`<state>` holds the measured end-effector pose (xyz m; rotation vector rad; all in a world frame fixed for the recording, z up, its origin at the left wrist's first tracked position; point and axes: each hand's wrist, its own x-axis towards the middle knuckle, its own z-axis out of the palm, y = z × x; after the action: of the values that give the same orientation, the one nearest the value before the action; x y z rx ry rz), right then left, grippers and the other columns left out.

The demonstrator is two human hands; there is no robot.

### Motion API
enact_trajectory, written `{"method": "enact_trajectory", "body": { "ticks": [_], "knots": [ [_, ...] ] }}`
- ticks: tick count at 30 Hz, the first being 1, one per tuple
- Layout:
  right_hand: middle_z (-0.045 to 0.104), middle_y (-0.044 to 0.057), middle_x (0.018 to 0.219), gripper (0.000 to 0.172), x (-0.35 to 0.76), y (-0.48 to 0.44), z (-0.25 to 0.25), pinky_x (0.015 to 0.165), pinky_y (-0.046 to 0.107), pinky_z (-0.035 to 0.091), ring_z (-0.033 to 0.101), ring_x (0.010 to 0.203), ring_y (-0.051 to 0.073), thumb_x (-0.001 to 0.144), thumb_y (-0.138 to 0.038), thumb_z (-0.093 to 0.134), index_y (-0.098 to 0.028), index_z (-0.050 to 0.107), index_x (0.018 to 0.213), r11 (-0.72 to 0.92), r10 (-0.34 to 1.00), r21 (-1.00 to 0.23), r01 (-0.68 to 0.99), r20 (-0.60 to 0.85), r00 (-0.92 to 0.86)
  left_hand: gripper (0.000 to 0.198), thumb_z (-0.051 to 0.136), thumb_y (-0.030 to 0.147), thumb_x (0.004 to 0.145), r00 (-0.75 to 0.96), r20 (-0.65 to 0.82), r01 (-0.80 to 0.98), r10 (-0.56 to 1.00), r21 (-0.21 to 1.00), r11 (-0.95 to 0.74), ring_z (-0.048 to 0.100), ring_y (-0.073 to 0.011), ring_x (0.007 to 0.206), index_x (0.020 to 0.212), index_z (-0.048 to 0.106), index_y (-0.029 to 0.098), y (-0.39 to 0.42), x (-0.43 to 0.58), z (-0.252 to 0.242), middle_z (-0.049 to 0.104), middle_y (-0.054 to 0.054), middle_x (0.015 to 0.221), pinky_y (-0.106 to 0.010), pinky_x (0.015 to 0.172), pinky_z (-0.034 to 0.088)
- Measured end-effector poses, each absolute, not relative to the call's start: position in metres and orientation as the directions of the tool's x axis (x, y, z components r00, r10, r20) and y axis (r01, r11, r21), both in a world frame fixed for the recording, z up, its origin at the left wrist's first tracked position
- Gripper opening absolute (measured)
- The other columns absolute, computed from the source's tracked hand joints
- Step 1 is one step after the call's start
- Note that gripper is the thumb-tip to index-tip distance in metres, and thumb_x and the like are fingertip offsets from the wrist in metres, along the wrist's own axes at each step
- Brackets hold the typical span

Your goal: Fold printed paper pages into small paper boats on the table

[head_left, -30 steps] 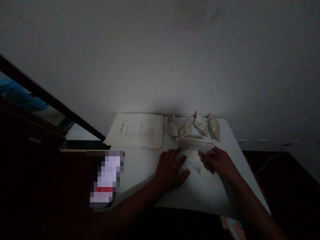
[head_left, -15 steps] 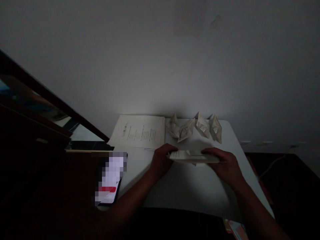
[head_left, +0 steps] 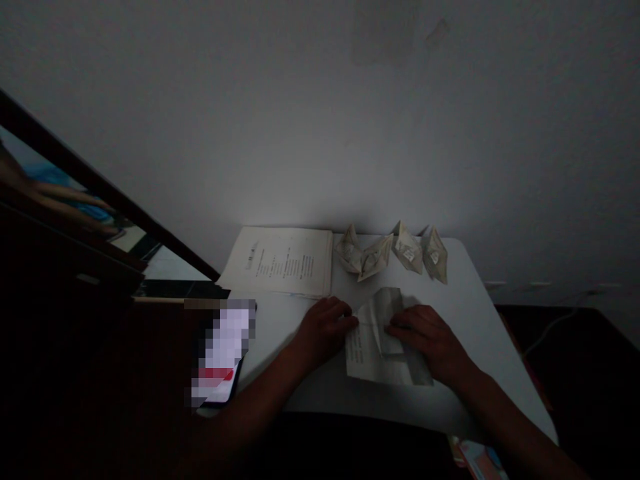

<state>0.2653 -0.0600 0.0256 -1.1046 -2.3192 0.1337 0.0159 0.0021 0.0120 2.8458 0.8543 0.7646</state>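
A printed sheet of paper, partly folded with a flap laid over its middle, lies at the front of the white table. My left hand is curled at the paper's upper left edge, thumb and fingers closed on it. From the right, my right hand grips the sheet, its fingertips on the folded flap. Behind the sheet stand folded paper boats: a joined-looking pair on the left, of which one boat is nearer, then another boat and a boat at the right.
A book or stack of printed pages lies at the table's back left. A phone with a lit, blurred screen rests at the left edge. The wall rises behind the white table. A dark-framed mirror leans at left.
The paper was held up edge-on between both hands; now it is lower and turned flatter, showing its face and flap. My right hand has shifted onto the flap.
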Motion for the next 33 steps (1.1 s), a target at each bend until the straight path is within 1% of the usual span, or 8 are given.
{"method": "enact_trajectory", "body": {
  "ticks": [3,7,10,12,15,20,25,33],
  "knots": [
    [0.065,0.010,0.098,0.026,0.267,-0.059,0.020,0.079,0.039,0.043,0.056,0.090,0.022,0.090,-0.020,0.044,-0.020,0.064,0.107,0.675,0.727,-0.309,0.670,0.429,-0.535,0.012,0.056,0.018,0.081,0.784,0.336,0.475,0.522,0.215,-0.853,0.054,-0.0177,0.084,0.089,0.064,0.020,0.002,0.015,0.011,0.062,-0.005,0.089,-0.032,0.074,0.041],
    [0.064,0.011,0.098,0.029,0.269,-0.058,0.015,0.079,0.041,0.042,0.055,0.090,0.023,0.084,-0.026,0.052,-0.018,0.062,0.110,0.663,0.746,-0.336,0.669,0.372,-0.552,0.014,0.059,0.014,0.077,0.762,0.312,0.501,0.568,0.272,-0.822,0.052,-0.0182,0.085,0.089,0.065,0.020,0.004,0.015,0.008,0.062,-0.004,0.089,-0.032,0.076,0.039],
    [0.065,0.009,0.095,0.022,0.268,-0.058,0.011,0.079,0.039,0.041,0.056,0.089,0.022,0.084,-0.026,0.054,-0.019,0.065,0.102,0.600,0.795,-0.362,0.713,0.366,-0.483,0.009,0.058,0.021,0.081,0.723,0.281,0.545,0.631,0.330,-0.771,0.051,-0.0176,0.082,0.083,0.066,0.019,0.005,0.015,0.006,0.060,-0.004,0.084,-0.032,0.075,0.038],
    [0.065,0.007,0.089,0.015,0.267,-0.057,0.009,0.079,0.037,0.041,0.057,0.085,0.020,0.085,-0.027,0.056,-0.020,0.067,0.092,0.528,0.842,-0.391,0.754,0.358,-0.403,0.014,0.055,0.027,0.084,0.699,0.233,0.593,0.676,0.341,-0.730,0.051,-0.0181,0.082,0.082,0.066,0.019,0.005,0.016,0.008,0.059,-0.005,0.082,-0.033,0.075,0.038],
    [0.065,0.005,0.083,0.015,0.267,-0.056,0.008,0.080,0.037,0.040,0.057,0.082,0.020,0.084,-0.032,0.058,-0.020,0.067,0.083,0.421,0.894,-0.427,0.800,0.346,-0.285,0.019,0.052,0.031,0.086,0.679,0.160,0.648,0.717,0.329,-0.687,0.051,-0.0194,0.085,0.084,0.065,0.018,0.004,0.018,0.014,0.059,-0.006,0.084,-0.034,0.077,0.038],
    [0.063,0.004,0.080,0.020,0.267,-0.056,0.008,0.082,0.039,0.037,0.057,0.082,0.021,0.083,-0.040,0.058,-0.023,0.068,0.081,0.307,0.945,-0.444,0.842,0.244,-0.216,0.022,0.052,0.033,0.086,0.638,0.055,0.723,0.768,0.301,-0.622,0.053,-0.0206,0.087,0.079,0.064,0.016,-0.003,0.021,0.023,0.060,-0.006,0.084,-0.036,0.081,0.038],
    [0.063,0.004,0.089,0.024,0.262,-0.059,0.011,0.084,0.041,0.035,0.055,0.089,0.023,0.082,-0.044,0.057,-0.025,0.071,0.080,0.148,0.985,-0.407,0.901,0.138,-0.100,0.028,0.049,0.036,0.087,0.579,-0.030,0.796,0.815,0.240,-0.556,0.055,-0.0219,0.084,0.076,0.063,0.015,-0.009,0.025,0.027,0.061,-0.007,0.082,-0.038,0.079,0.039],
    [0.063,0.004,0.087,0.033,0.257,-0.057,0.012,0.082,0.041,0.034,0.055,0.087,0.024,0.077,-0.048,0.059,-0.021,0.065,0.059,0.040,0.995,-0.361,0.932,0.101,-0.003,0.033,0.041,0.037,0.089,0.544,-0.180,0.836,0.820,0.194,-0.513,0.061,-0.0245,0.084,0.081,0.064,0.014,-0.006,0.032,0.036,0.066,-0.009,0.083,-0.040,0.079,0.040]
  ]
}}
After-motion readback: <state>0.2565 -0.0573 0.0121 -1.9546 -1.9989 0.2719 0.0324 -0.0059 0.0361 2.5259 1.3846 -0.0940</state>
